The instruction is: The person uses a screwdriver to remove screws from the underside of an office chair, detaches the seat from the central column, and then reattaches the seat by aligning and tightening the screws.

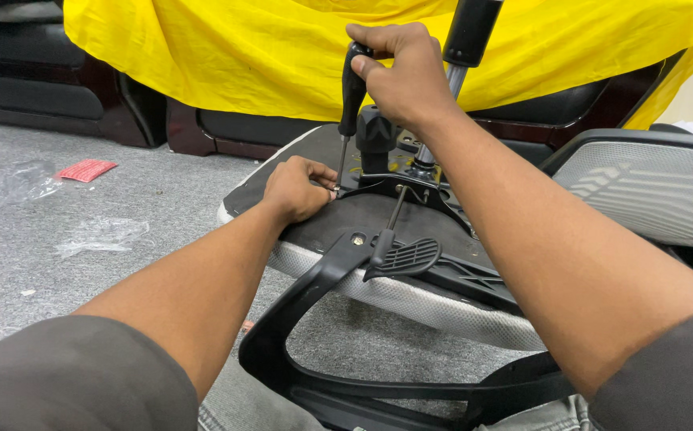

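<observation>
The screwdriver [352, 94] is gripped upright in the closed right hand [400, 76], its tip at a screw on the upturned chair seat [346, 219], at 12 o'clock. The left hand [297, 188], fingers pinched closed, steadies the tip; the shaft is best kept vertical under firm downward pressure.

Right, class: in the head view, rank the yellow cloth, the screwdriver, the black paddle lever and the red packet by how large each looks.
1. yellow cloth, by far the largest.
2. screwdriver, held upright in the right hand.
3. black paddle lever.
4. red packet.

The lever lies nearer the camera than the screwdriver, so that pair is uncertain.
</observation>
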